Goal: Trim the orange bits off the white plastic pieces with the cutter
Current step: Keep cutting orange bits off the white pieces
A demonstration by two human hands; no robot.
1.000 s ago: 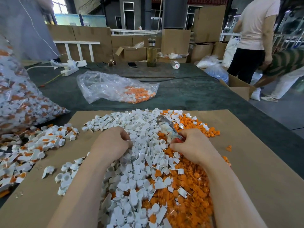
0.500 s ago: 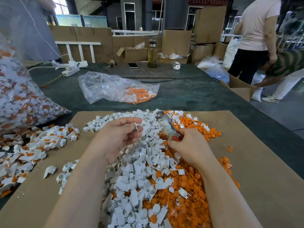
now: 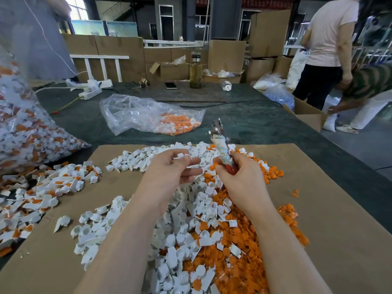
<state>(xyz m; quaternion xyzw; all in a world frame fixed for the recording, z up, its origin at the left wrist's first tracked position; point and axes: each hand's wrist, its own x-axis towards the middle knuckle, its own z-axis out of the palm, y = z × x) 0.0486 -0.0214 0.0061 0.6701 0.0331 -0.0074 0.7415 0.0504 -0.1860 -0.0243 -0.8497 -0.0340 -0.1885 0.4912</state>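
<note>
Cardboard sheet [image 3: 331,240] fills the lower frame over a green table, and we see a heap of white plastic pieces [image 3: 186,234] at centre. Left of middle, our left hand [image 3: 169,172] pinches one white piece [image 3: 182,155] at its fingertips. Just right, our right hand [image 3: 239,177] grips the cutter [image 3: 220,143], tip upward, beside orange bits [image 3: 239,262]

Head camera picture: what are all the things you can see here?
White pieces: many, white, heaped on the cardboard.
Orange bits: many, orange, right of the heap.
Untrimmed pieces: many, white and orange, left.
Cardboard sheet: one, brown, on the table.
Clear bag: one, behind the cardboard.
Bottle: one, yellowish, far edge.
Phone: one, beside the bottle.
Cutter: one, silver, red handles, in right hand.
Left hand: pinches a white piece.
Right hand: grips cutter.
</note>
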